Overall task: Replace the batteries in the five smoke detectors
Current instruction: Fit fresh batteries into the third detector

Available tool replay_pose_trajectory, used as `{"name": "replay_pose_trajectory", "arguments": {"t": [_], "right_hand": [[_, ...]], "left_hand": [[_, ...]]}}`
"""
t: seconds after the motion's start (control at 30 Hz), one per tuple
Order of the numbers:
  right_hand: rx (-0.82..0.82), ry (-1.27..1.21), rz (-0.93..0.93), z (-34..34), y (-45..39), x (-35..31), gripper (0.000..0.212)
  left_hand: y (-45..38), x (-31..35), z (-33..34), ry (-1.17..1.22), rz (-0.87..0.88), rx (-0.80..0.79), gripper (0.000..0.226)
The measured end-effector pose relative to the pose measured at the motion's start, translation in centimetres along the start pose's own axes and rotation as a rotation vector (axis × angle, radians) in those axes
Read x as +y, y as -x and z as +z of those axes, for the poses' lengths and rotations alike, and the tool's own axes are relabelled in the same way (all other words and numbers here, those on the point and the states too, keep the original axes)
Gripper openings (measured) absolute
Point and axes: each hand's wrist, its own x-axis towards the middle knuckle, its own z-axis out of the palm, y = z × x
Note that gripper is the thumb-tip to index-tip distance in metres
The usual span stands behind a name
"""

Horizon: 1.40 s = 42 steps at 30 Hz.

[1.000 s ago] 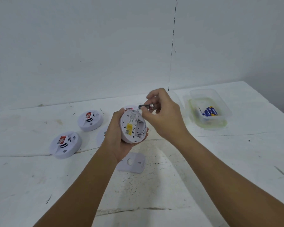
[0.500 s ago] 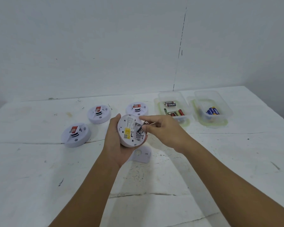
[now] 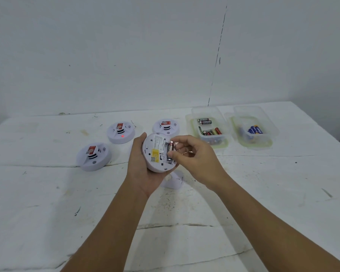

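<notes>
The left hand (image 3: 143, 169) grips an upturned smoke detector (image 3: 159, 152) above the counter (image 3: 47, 203). The right hand (image 3: 192, 158), just right of the detector, pinches a battery (image 3: 170, 151) lying in its open compartment. Behind the detector sit three more detectors; to its right, two clear tubs holding batteries.

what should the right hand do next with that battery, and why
Probably press the battery down until it sits flat in its slot. The right hand pinches it against the open back of the smoke detector, which the left hand holds, and the battery lies along the slot. Whether it is fully seated cannot be told.
</notes>
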Motion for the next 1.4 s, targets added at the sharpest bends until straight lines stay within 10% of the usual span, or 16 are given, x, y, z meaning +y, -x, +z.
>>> {"name": "replay_pose_trajectory", "arguments": {"t": [1.4], "right_hand": [[0.013, -0.008, -0.087, -0.2, -0.6, -0.5, 0.028]], "left_hand": [[-0.6, 0.5, 0.8, -0.003, -0.013, -0.032, 0.054]]}}
